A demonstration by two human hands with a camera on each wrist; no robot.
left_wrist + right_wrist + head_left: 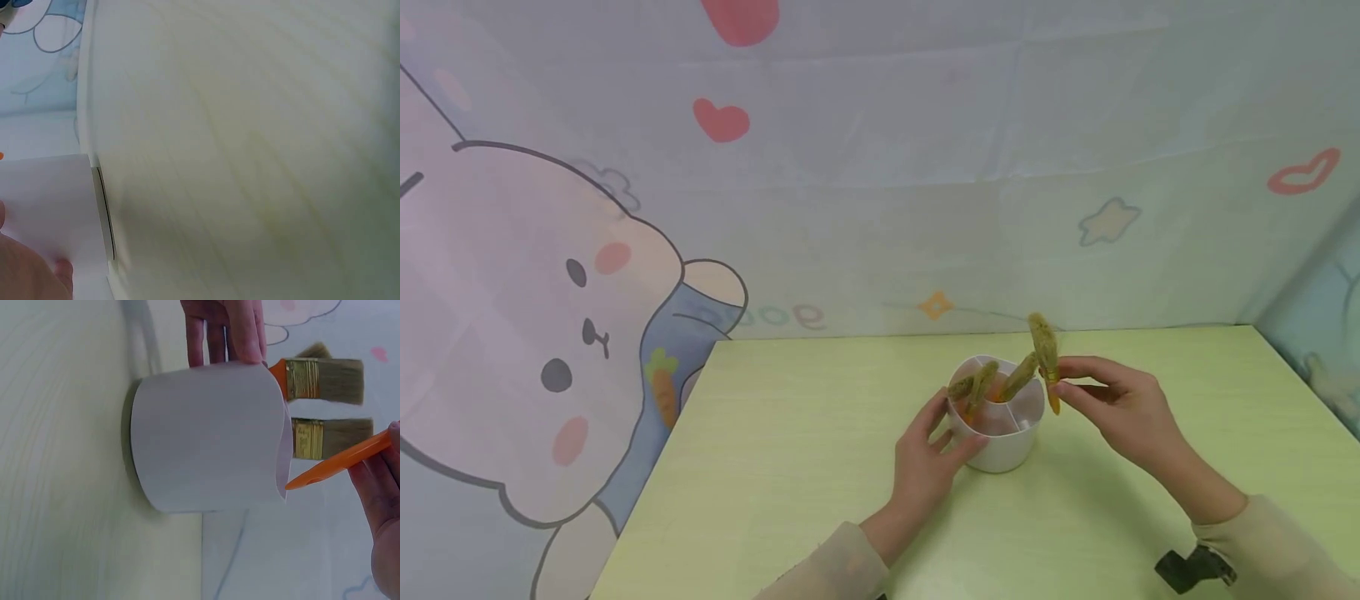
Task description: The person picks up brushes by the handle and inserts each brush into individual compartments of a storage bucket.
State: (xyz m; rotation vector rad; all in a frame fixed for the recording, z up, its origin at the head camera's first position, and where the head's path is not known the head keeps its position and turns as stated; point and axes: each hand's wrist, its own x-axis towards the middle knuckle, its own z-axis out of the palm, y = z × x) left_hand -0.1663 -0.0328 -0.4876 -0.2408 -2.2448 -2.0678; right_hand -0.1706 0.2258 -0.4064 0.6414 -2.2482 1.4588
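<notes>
A white divided holder [1000, 454] stands upright on the table, bristle ends of several paintbrushes [981, 387] poking above its rim. My left hand [925, 458] grips its left side, with the thumb across the front wall. To the right of the holder, my right hand [1123, 408] pinches another paintbrush [1045, 350], bristles up. In the right wrist view, this brush's orange handle [337, 464] slants with its tip at the holder's rim. The left wrist view catches part of the holder's wall [50, 206] and of my left hand [28, 275].
The pale yellow-green table [790, 433] meets a printed cloth backdrop [865, 208] along its far edge. A cartoon animal [535, 308] is printed on the cloth at the left. A small black object [1195, 569] is by my right sleeve [1262, 542].
</notes>
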